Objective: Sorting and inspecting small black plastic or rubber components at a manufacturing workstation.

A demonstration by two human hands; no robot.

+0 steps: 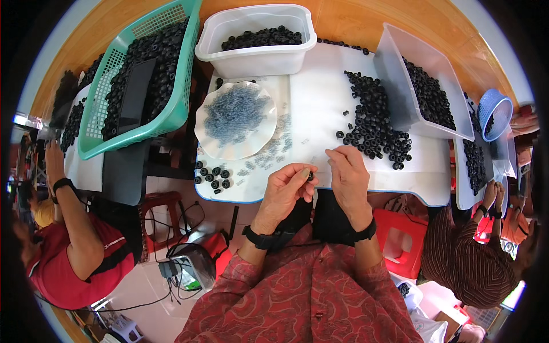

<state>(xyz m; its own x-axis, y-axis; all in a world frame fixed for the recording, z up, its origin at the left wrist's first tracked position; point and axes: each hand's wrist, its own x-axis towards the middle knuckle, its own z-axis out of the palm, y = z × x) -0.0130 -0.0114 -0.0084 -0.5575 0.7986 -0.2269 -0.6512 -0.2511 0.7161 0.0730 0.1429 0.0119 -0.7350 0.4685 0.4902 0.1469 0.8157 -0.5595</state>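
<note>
Between the thumb and fingers of my left hand (287, 187) is a small black round part (310, 176), at the table's front edge. My right hand (347, 177) is just to its right, apart from it, with fingers curled and their tips drawn together; anything in them is too small to make out. Ahead and to the left, a pale wavy-rimmed plate (204, 127) carries a heap of tiny bluish-grey pieces (235, 113), with more scattered beside it. Several black parts (215, 177) stand near the front left corner. A larger pile of black parts (374, 117) spreads ahead on the right.
Along the back stand a white tub (257, 57) and a translucent bin (394, 86), both with black parts. A green basket (186, 86) is at left, a blue basket (496, 103) at far right. People work on both sides; a red stool (414, 228) is below.
</note>
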